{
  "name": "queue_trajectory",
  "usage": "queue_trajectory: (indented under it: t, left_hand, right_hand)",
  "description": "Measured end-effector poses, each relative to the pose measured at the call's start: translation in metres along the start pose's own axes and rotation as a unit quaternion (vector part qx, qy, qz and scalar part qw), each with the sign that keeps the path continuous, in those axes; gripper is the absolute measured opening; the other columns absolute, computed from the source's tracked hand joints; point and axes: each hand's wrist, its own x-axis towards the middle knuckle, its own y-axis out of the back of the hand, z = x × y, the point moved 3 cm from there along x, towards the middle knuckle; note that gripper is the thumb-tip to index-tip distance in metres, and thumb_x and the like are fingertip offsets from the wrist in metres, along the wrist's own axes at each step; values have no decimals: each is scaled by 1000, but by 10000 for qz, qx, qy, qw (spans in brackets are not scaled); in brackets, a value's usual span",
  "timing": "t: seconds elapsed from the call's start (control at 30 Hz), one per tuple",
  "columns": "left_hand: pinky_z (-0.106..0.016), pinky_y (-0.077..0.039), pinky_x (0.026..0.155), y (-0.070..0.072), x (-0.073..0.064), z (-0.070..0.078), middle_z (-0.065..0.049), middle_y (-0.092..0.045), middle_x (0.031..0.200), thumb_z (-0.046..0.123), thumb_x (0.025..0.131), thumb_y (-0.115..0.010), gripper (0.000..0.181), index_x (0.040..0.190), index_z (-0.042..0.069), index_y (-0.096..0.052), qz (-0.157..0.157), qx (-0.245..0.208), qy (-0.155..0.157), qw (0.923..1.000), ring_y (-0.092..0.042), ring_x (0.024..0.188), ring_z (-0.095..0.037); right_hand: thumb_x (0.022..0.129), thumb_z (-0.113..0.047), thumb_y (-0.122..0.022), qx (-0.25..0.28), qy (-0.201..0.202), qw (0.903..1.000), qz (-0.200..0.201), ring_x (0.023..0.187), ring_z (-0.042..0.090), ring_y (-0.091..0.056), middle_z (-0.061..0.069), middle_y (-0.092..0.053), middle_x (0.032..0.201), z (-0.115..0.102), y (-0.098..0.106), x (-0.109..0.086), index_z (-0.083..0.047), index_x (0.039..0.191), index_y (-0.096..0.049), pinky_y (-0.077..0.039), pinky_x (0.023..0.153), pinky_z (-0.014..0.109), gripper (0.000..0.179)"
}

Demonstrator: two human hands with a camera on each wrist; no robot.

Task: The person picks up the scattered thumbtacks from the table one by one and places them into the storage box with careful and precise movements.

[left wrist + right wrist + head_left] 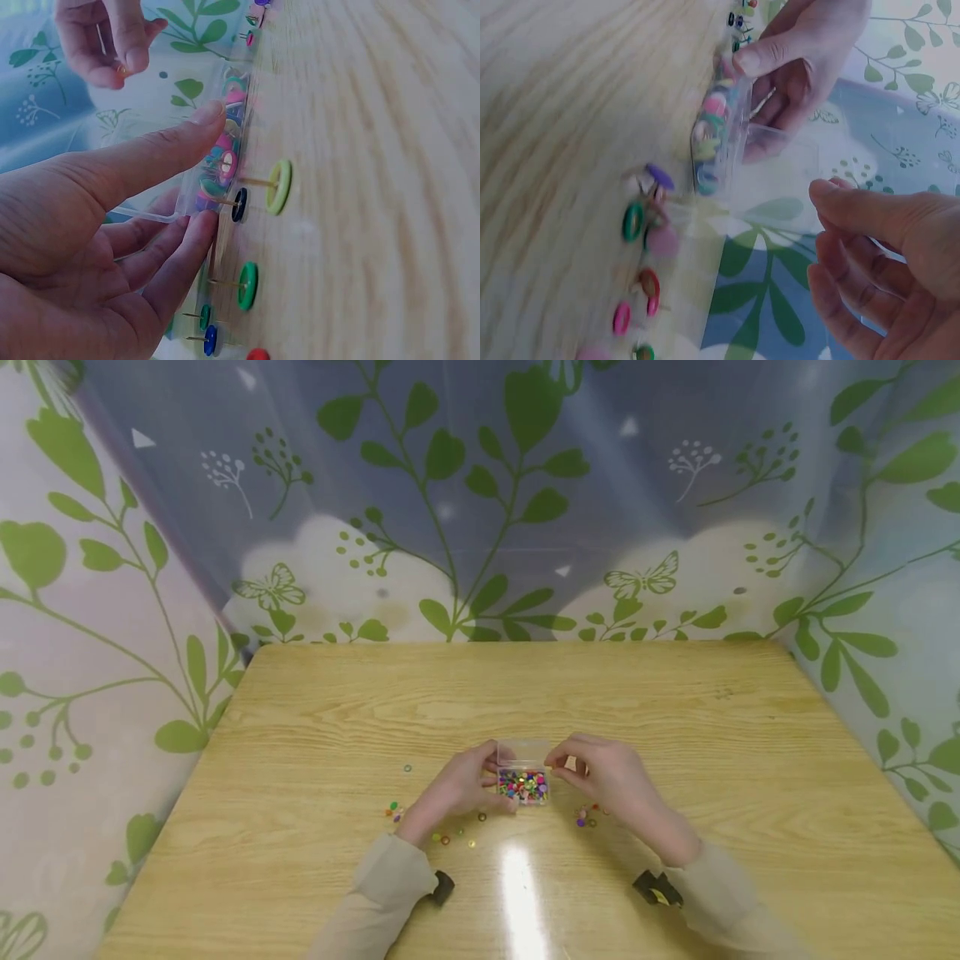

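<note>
A small clear plastic box (pixel 525 767) stands on the table with its transparent lid (pixel 525 750) raised at the back. Thumbtacks (pixel 525 785) in many colours fill it. My left hand (pixel 461 783) grips the box's left side, thumb at the front and fingers behind. Just right of the box, above the table, my right hand (pixel 613 777) pinches a small orange-gold thumbtack (pixel 122 71) between thumb and forefinger. That tack is mostly covered by the fingertips. Below the right hand lies a cluster of loose thumbtacks (pixel 581 818).
More thumbtacks lie scattered left of the box: a small group (pixel 394 811) by the left wrist, several around a red one (pixel 446 840), and a single green one (pixel 408 768) farther back. The wooden table (pixel 300 718) meets a leaf-patterned curtain (pixel 517 577) behind.
</note>
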Motion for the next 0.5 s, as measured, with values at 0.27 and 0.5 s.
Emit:
queue_trajectory:
  t: [0.27,0.5]
  left_hand:
    - [-41,-55,101,0,2,-2,-10,-60,126,18,76,-91,63,130,13,-57,-48,49,-35,10000,-62,119,-35]
    - [-40,-55,101,1,1,-2,-11,-59,124,16,76,-91,61,127,12,-58,-52,-6,-119,9999,-62,118,-34]
  right_hand:
    - [79,-3,-84,274,-99,9995,-120,60,3,-58,-3,-73,85,-5,-11,3,-14,95,-78,-44,49,12,20]
    - [85,-8,-80,170,-346,9986,-350,60,4,-60,0,-76,91,-1,-7,4,-13,102,-78,-42,47,12,17]
